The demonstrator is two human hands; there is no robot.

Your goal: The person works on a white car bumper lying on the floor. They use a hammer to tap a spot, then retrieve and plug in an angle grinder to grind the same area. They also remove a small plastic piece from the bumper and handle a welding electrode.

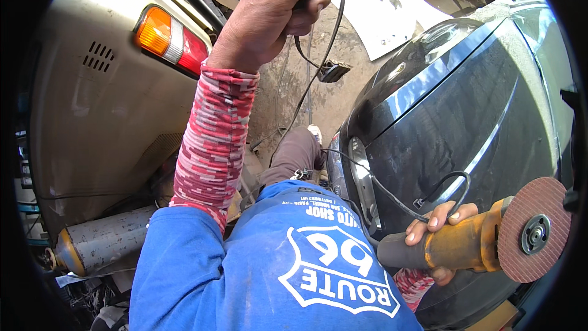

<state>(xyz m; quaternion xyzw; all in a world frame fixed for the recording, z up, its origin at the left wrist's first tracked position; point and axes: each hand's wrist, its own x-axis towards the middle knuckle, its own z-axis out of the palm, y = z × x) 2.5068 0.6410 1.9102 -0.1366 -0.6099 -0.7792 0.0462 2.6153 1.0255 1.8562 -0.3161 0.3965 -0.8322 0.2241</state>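
Observation:
High in the view, my left hand (272,15) is closed around a black power cord (335,30), pinched near the thumb and looping down toward the floor. My right hand (442,219) grips the yellow and dark grey body of an angle grinder (456,245) at the lower right. A reddish-brown disc (527,257) is fitted on the grinder, its face turned to the right. By the right-hand fingers, another stretch of black cord (392,196) runs across and bends into a loop. The right palm is hidden behind the tool.
A beige vehicle body (110,104) with an orange, white and red tail light (171,40) stands on the left. Close on the right is a dark car panel (453,116). A grey cylinder (110,242) lies lower left. A white sheet (386,12) and a small black object (334,71) lie ahead.

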